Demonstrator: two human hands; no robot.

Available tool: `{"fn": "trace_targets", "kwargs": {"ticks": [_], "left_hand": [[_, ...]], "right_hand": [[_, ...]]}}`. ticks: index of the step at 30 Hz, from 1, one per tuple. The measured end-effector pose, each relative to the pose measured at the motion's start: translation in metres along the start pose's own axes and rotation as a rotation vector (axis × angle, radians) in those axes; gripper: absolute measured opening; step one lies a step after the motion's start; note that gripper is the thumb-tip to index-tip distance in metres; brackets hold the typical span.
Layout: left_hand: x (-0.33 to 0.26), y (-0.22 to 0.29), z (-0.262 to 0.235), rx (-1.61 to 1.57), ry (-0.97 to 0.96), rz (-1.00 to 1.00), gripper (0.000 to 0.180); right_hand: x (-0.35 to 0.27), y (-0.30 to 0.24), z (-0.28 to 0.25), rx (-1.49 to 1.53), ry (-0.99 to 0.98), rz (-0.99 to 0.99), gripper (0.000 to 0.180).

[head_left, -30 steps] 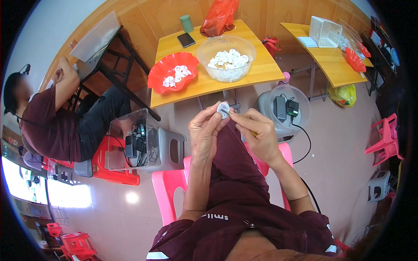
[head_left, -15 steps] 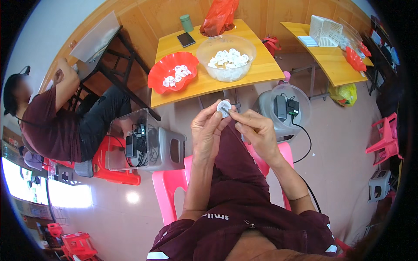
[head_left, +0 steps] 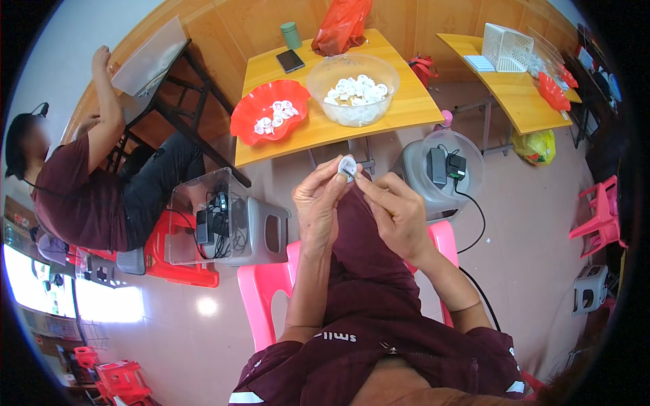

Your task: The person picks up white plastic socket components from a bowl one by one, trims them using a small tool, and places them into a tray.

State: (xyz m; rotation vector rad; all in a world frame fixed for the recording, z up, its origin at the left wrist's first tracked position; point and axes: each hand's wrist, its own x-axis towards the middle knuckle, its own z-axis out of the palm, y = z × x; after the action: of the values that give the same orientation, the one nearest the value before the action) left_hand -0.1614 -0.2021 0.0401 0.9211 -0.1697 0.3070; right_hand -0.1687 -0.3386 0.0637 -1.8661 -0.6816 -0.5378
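Note:
Above my lap, my left hand pinches a small round white plastic part between thumb and fingertips. A dark grey strip runs across the part's face. My right hand meets it from the right: the index fingertip presses at its lower right edge, while the other fingers stay curled. Whether the right fingertips also hold something small is too fine to make out. Beyond my hands, a red wavy-rimmed bowl and a large clear bowl stand on the yellow table, both holding several white plastic pieces.
On the yellow table are also a phone, a green canister and a red plastic bag. Stools with tubs of chargers flank me. At left a person sits with an arm raised.
The white part has tilted slightly in my left hand. My right hand has shifted a little lower and left, its index finger straighter. The person at left has raised an arm higher.

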Motion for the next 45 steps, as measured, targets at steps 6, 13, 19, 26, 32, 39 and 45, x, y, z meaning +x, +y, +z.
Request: {"fn": "trace_targets", "kwargs": {"ticks": [6, 13, 19, 26, 32, 39, 45], "left_hand": [[0.000, -0.004, -0.002, -0.068, 0.033, -0.072, 0.025], [0.001, -0.016, -0.007, -0.101, 0.025, -0.193, 0.025], [0.004, -0.013, -0.005, -0.255, -0.062, -0.215, 0.033], [0.000, -0.006, 0.004, -0.294, -0.070, -0.242, 0.031], [0.000, -0.004, 0.004, -0.273, -0.089, -0.255, 0.031], [-0.001, -0.002, 0.009, -0.203, -0.044, -0.234, 0.030], [0.000, -0.005, 0.001, -0.074, -0.063, -0.173, 0.030]], "right_hand": [[-0.003, 0.000, 0.005, -0.220, 0.037, -0.073, 0.035], [-0.006, -0.006, -0.004, -0.635, -0.094, -0.097, 0.037], [0.002, -0.007, -0.021, -0.489, -0.071, -0.083, 0.038], [0.002, -0.015, -0.026, -0.332, -0.002, -0.049, 0.038], [0.003, -0.013, -0.025, -0.354, -0.006, -0.032, 0.039], [0.001, -0.014, -0.023, -0.392, -0.044, -0.034, 0.038], [0.001, -0.016, -0.022, -0.470, -0.053, -0.065, 0.038]]}}
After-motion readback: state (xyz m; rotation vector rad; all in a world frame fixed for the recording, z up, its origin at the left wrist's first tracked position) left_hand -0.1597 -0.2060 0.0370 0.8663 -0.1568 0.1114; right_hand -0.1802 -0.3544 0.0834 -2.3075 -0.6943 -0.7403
